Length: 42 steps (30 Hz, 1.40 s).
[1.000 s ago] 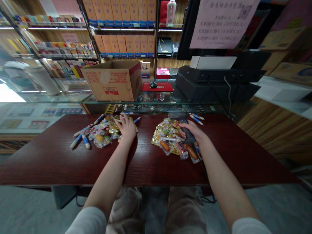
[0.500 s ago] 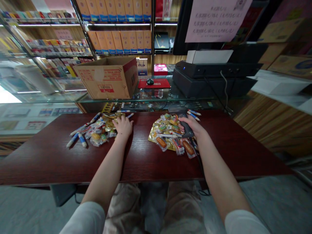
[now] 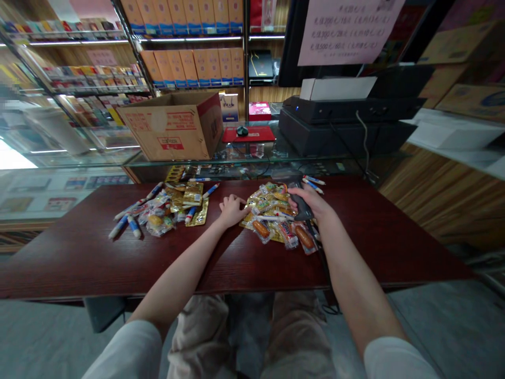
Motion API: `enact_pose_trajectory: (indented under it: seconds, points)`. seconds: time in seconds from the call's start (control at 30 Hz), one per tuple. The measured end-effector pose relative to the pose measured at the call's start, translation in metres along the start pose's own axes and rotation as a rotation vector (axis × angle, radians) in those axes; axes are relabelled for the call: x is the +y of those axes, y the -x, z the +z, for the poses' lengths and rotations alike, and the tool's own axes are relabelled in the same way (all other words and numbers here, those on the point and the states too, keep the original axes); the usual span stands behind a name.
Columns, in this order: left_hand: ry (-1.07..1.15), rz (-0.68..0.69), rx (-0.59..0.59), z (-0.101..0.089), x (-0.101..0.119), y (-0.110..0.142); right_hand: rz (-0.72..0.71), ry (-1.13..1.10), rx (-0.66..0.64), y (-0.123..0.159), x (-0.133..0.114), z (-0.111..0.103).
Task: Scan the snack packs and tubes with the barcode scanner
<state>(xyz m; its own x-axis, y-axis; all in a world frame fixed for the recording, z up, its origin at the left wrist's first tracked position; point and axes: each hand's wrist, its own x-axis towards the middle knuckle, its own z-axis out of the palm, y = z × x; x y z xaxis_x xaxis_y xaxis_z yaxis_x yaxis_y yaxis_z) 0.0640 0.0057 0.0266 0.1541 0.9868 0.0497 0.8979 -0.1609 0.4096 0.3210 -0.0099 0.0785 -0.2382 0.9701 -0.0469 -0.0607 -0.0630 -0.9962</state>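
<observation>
1. Head view: gripping the black scanner (image 3: 303,211) in the right hand (image 3: 314,201), perhaps dragging a wrapped sausage (image 3: 303,237) below that hand by snagging the cable (image 3: 324,264).
2. Curling the left hand (image 3: 232,211) at the snack pile (image 3: 269,202), cannot tell if pinching; perhaps scattering packets by tugging underneath.

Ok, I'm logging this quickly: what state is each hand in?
Left hand: fingers bent beside the pile of shiny gold and clear packets; grip can't be told.
Right hand: closed around a black, corded handheld scanner.
</observation>
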Motion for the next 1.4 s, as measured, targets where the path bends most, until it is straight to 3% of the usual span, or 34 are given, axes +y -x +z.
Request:
enact_pose_trajectory:
  seconds: [0.2,0.4,0.53,0.63,0.8,1.03,1.13,1.23,1.4]
  points:
    - [0.030,-0.006,-0.092,-0.004,0.002,0.004,0.024,-0.005,-0.020,0.004,-0.002,0.010]
    - [0.058,-0.066,-0.064,0.000,0.014,0.007,0.076,0.042,-0.038,0.006,-0.004,0.015]
    - [0.147,-0.024,-0.022,0.003,0.009,0.003,0.077,0.058,-0.034,0.005,-0.004,0.016]
    - [0.381,0.041,0.001,0.006,0.000,-0.003,0.071,0.059,-0.024,0.006,-0.004,0.018]
    - [0.922,0.054,0.169,0.008,-0.016,-0.019,0.066,0.063,-0.038,0.008,-0.006,0.021]
    - [1.555,-0.011,0.380,-0.019,-0.032,-0.023,0.073,0.006,-0.182,0.011,-0.003,0.035]
    - [1.618,-0.069,0.325,-0.035,-0.034,-0.019,0.078,0.011,-0.225,0.011,0.001,0.042]
    - [1.660,-0.170,0.184,-0.047,-0.034,-0.013,0.082,0.024,-0.236,0.010,0.003,0.044]
    - [1.831,-0.202,0.006,-0.055,-0.033,-0.008,0.084,0.001,-0.254,0.011,0.003,0.044]
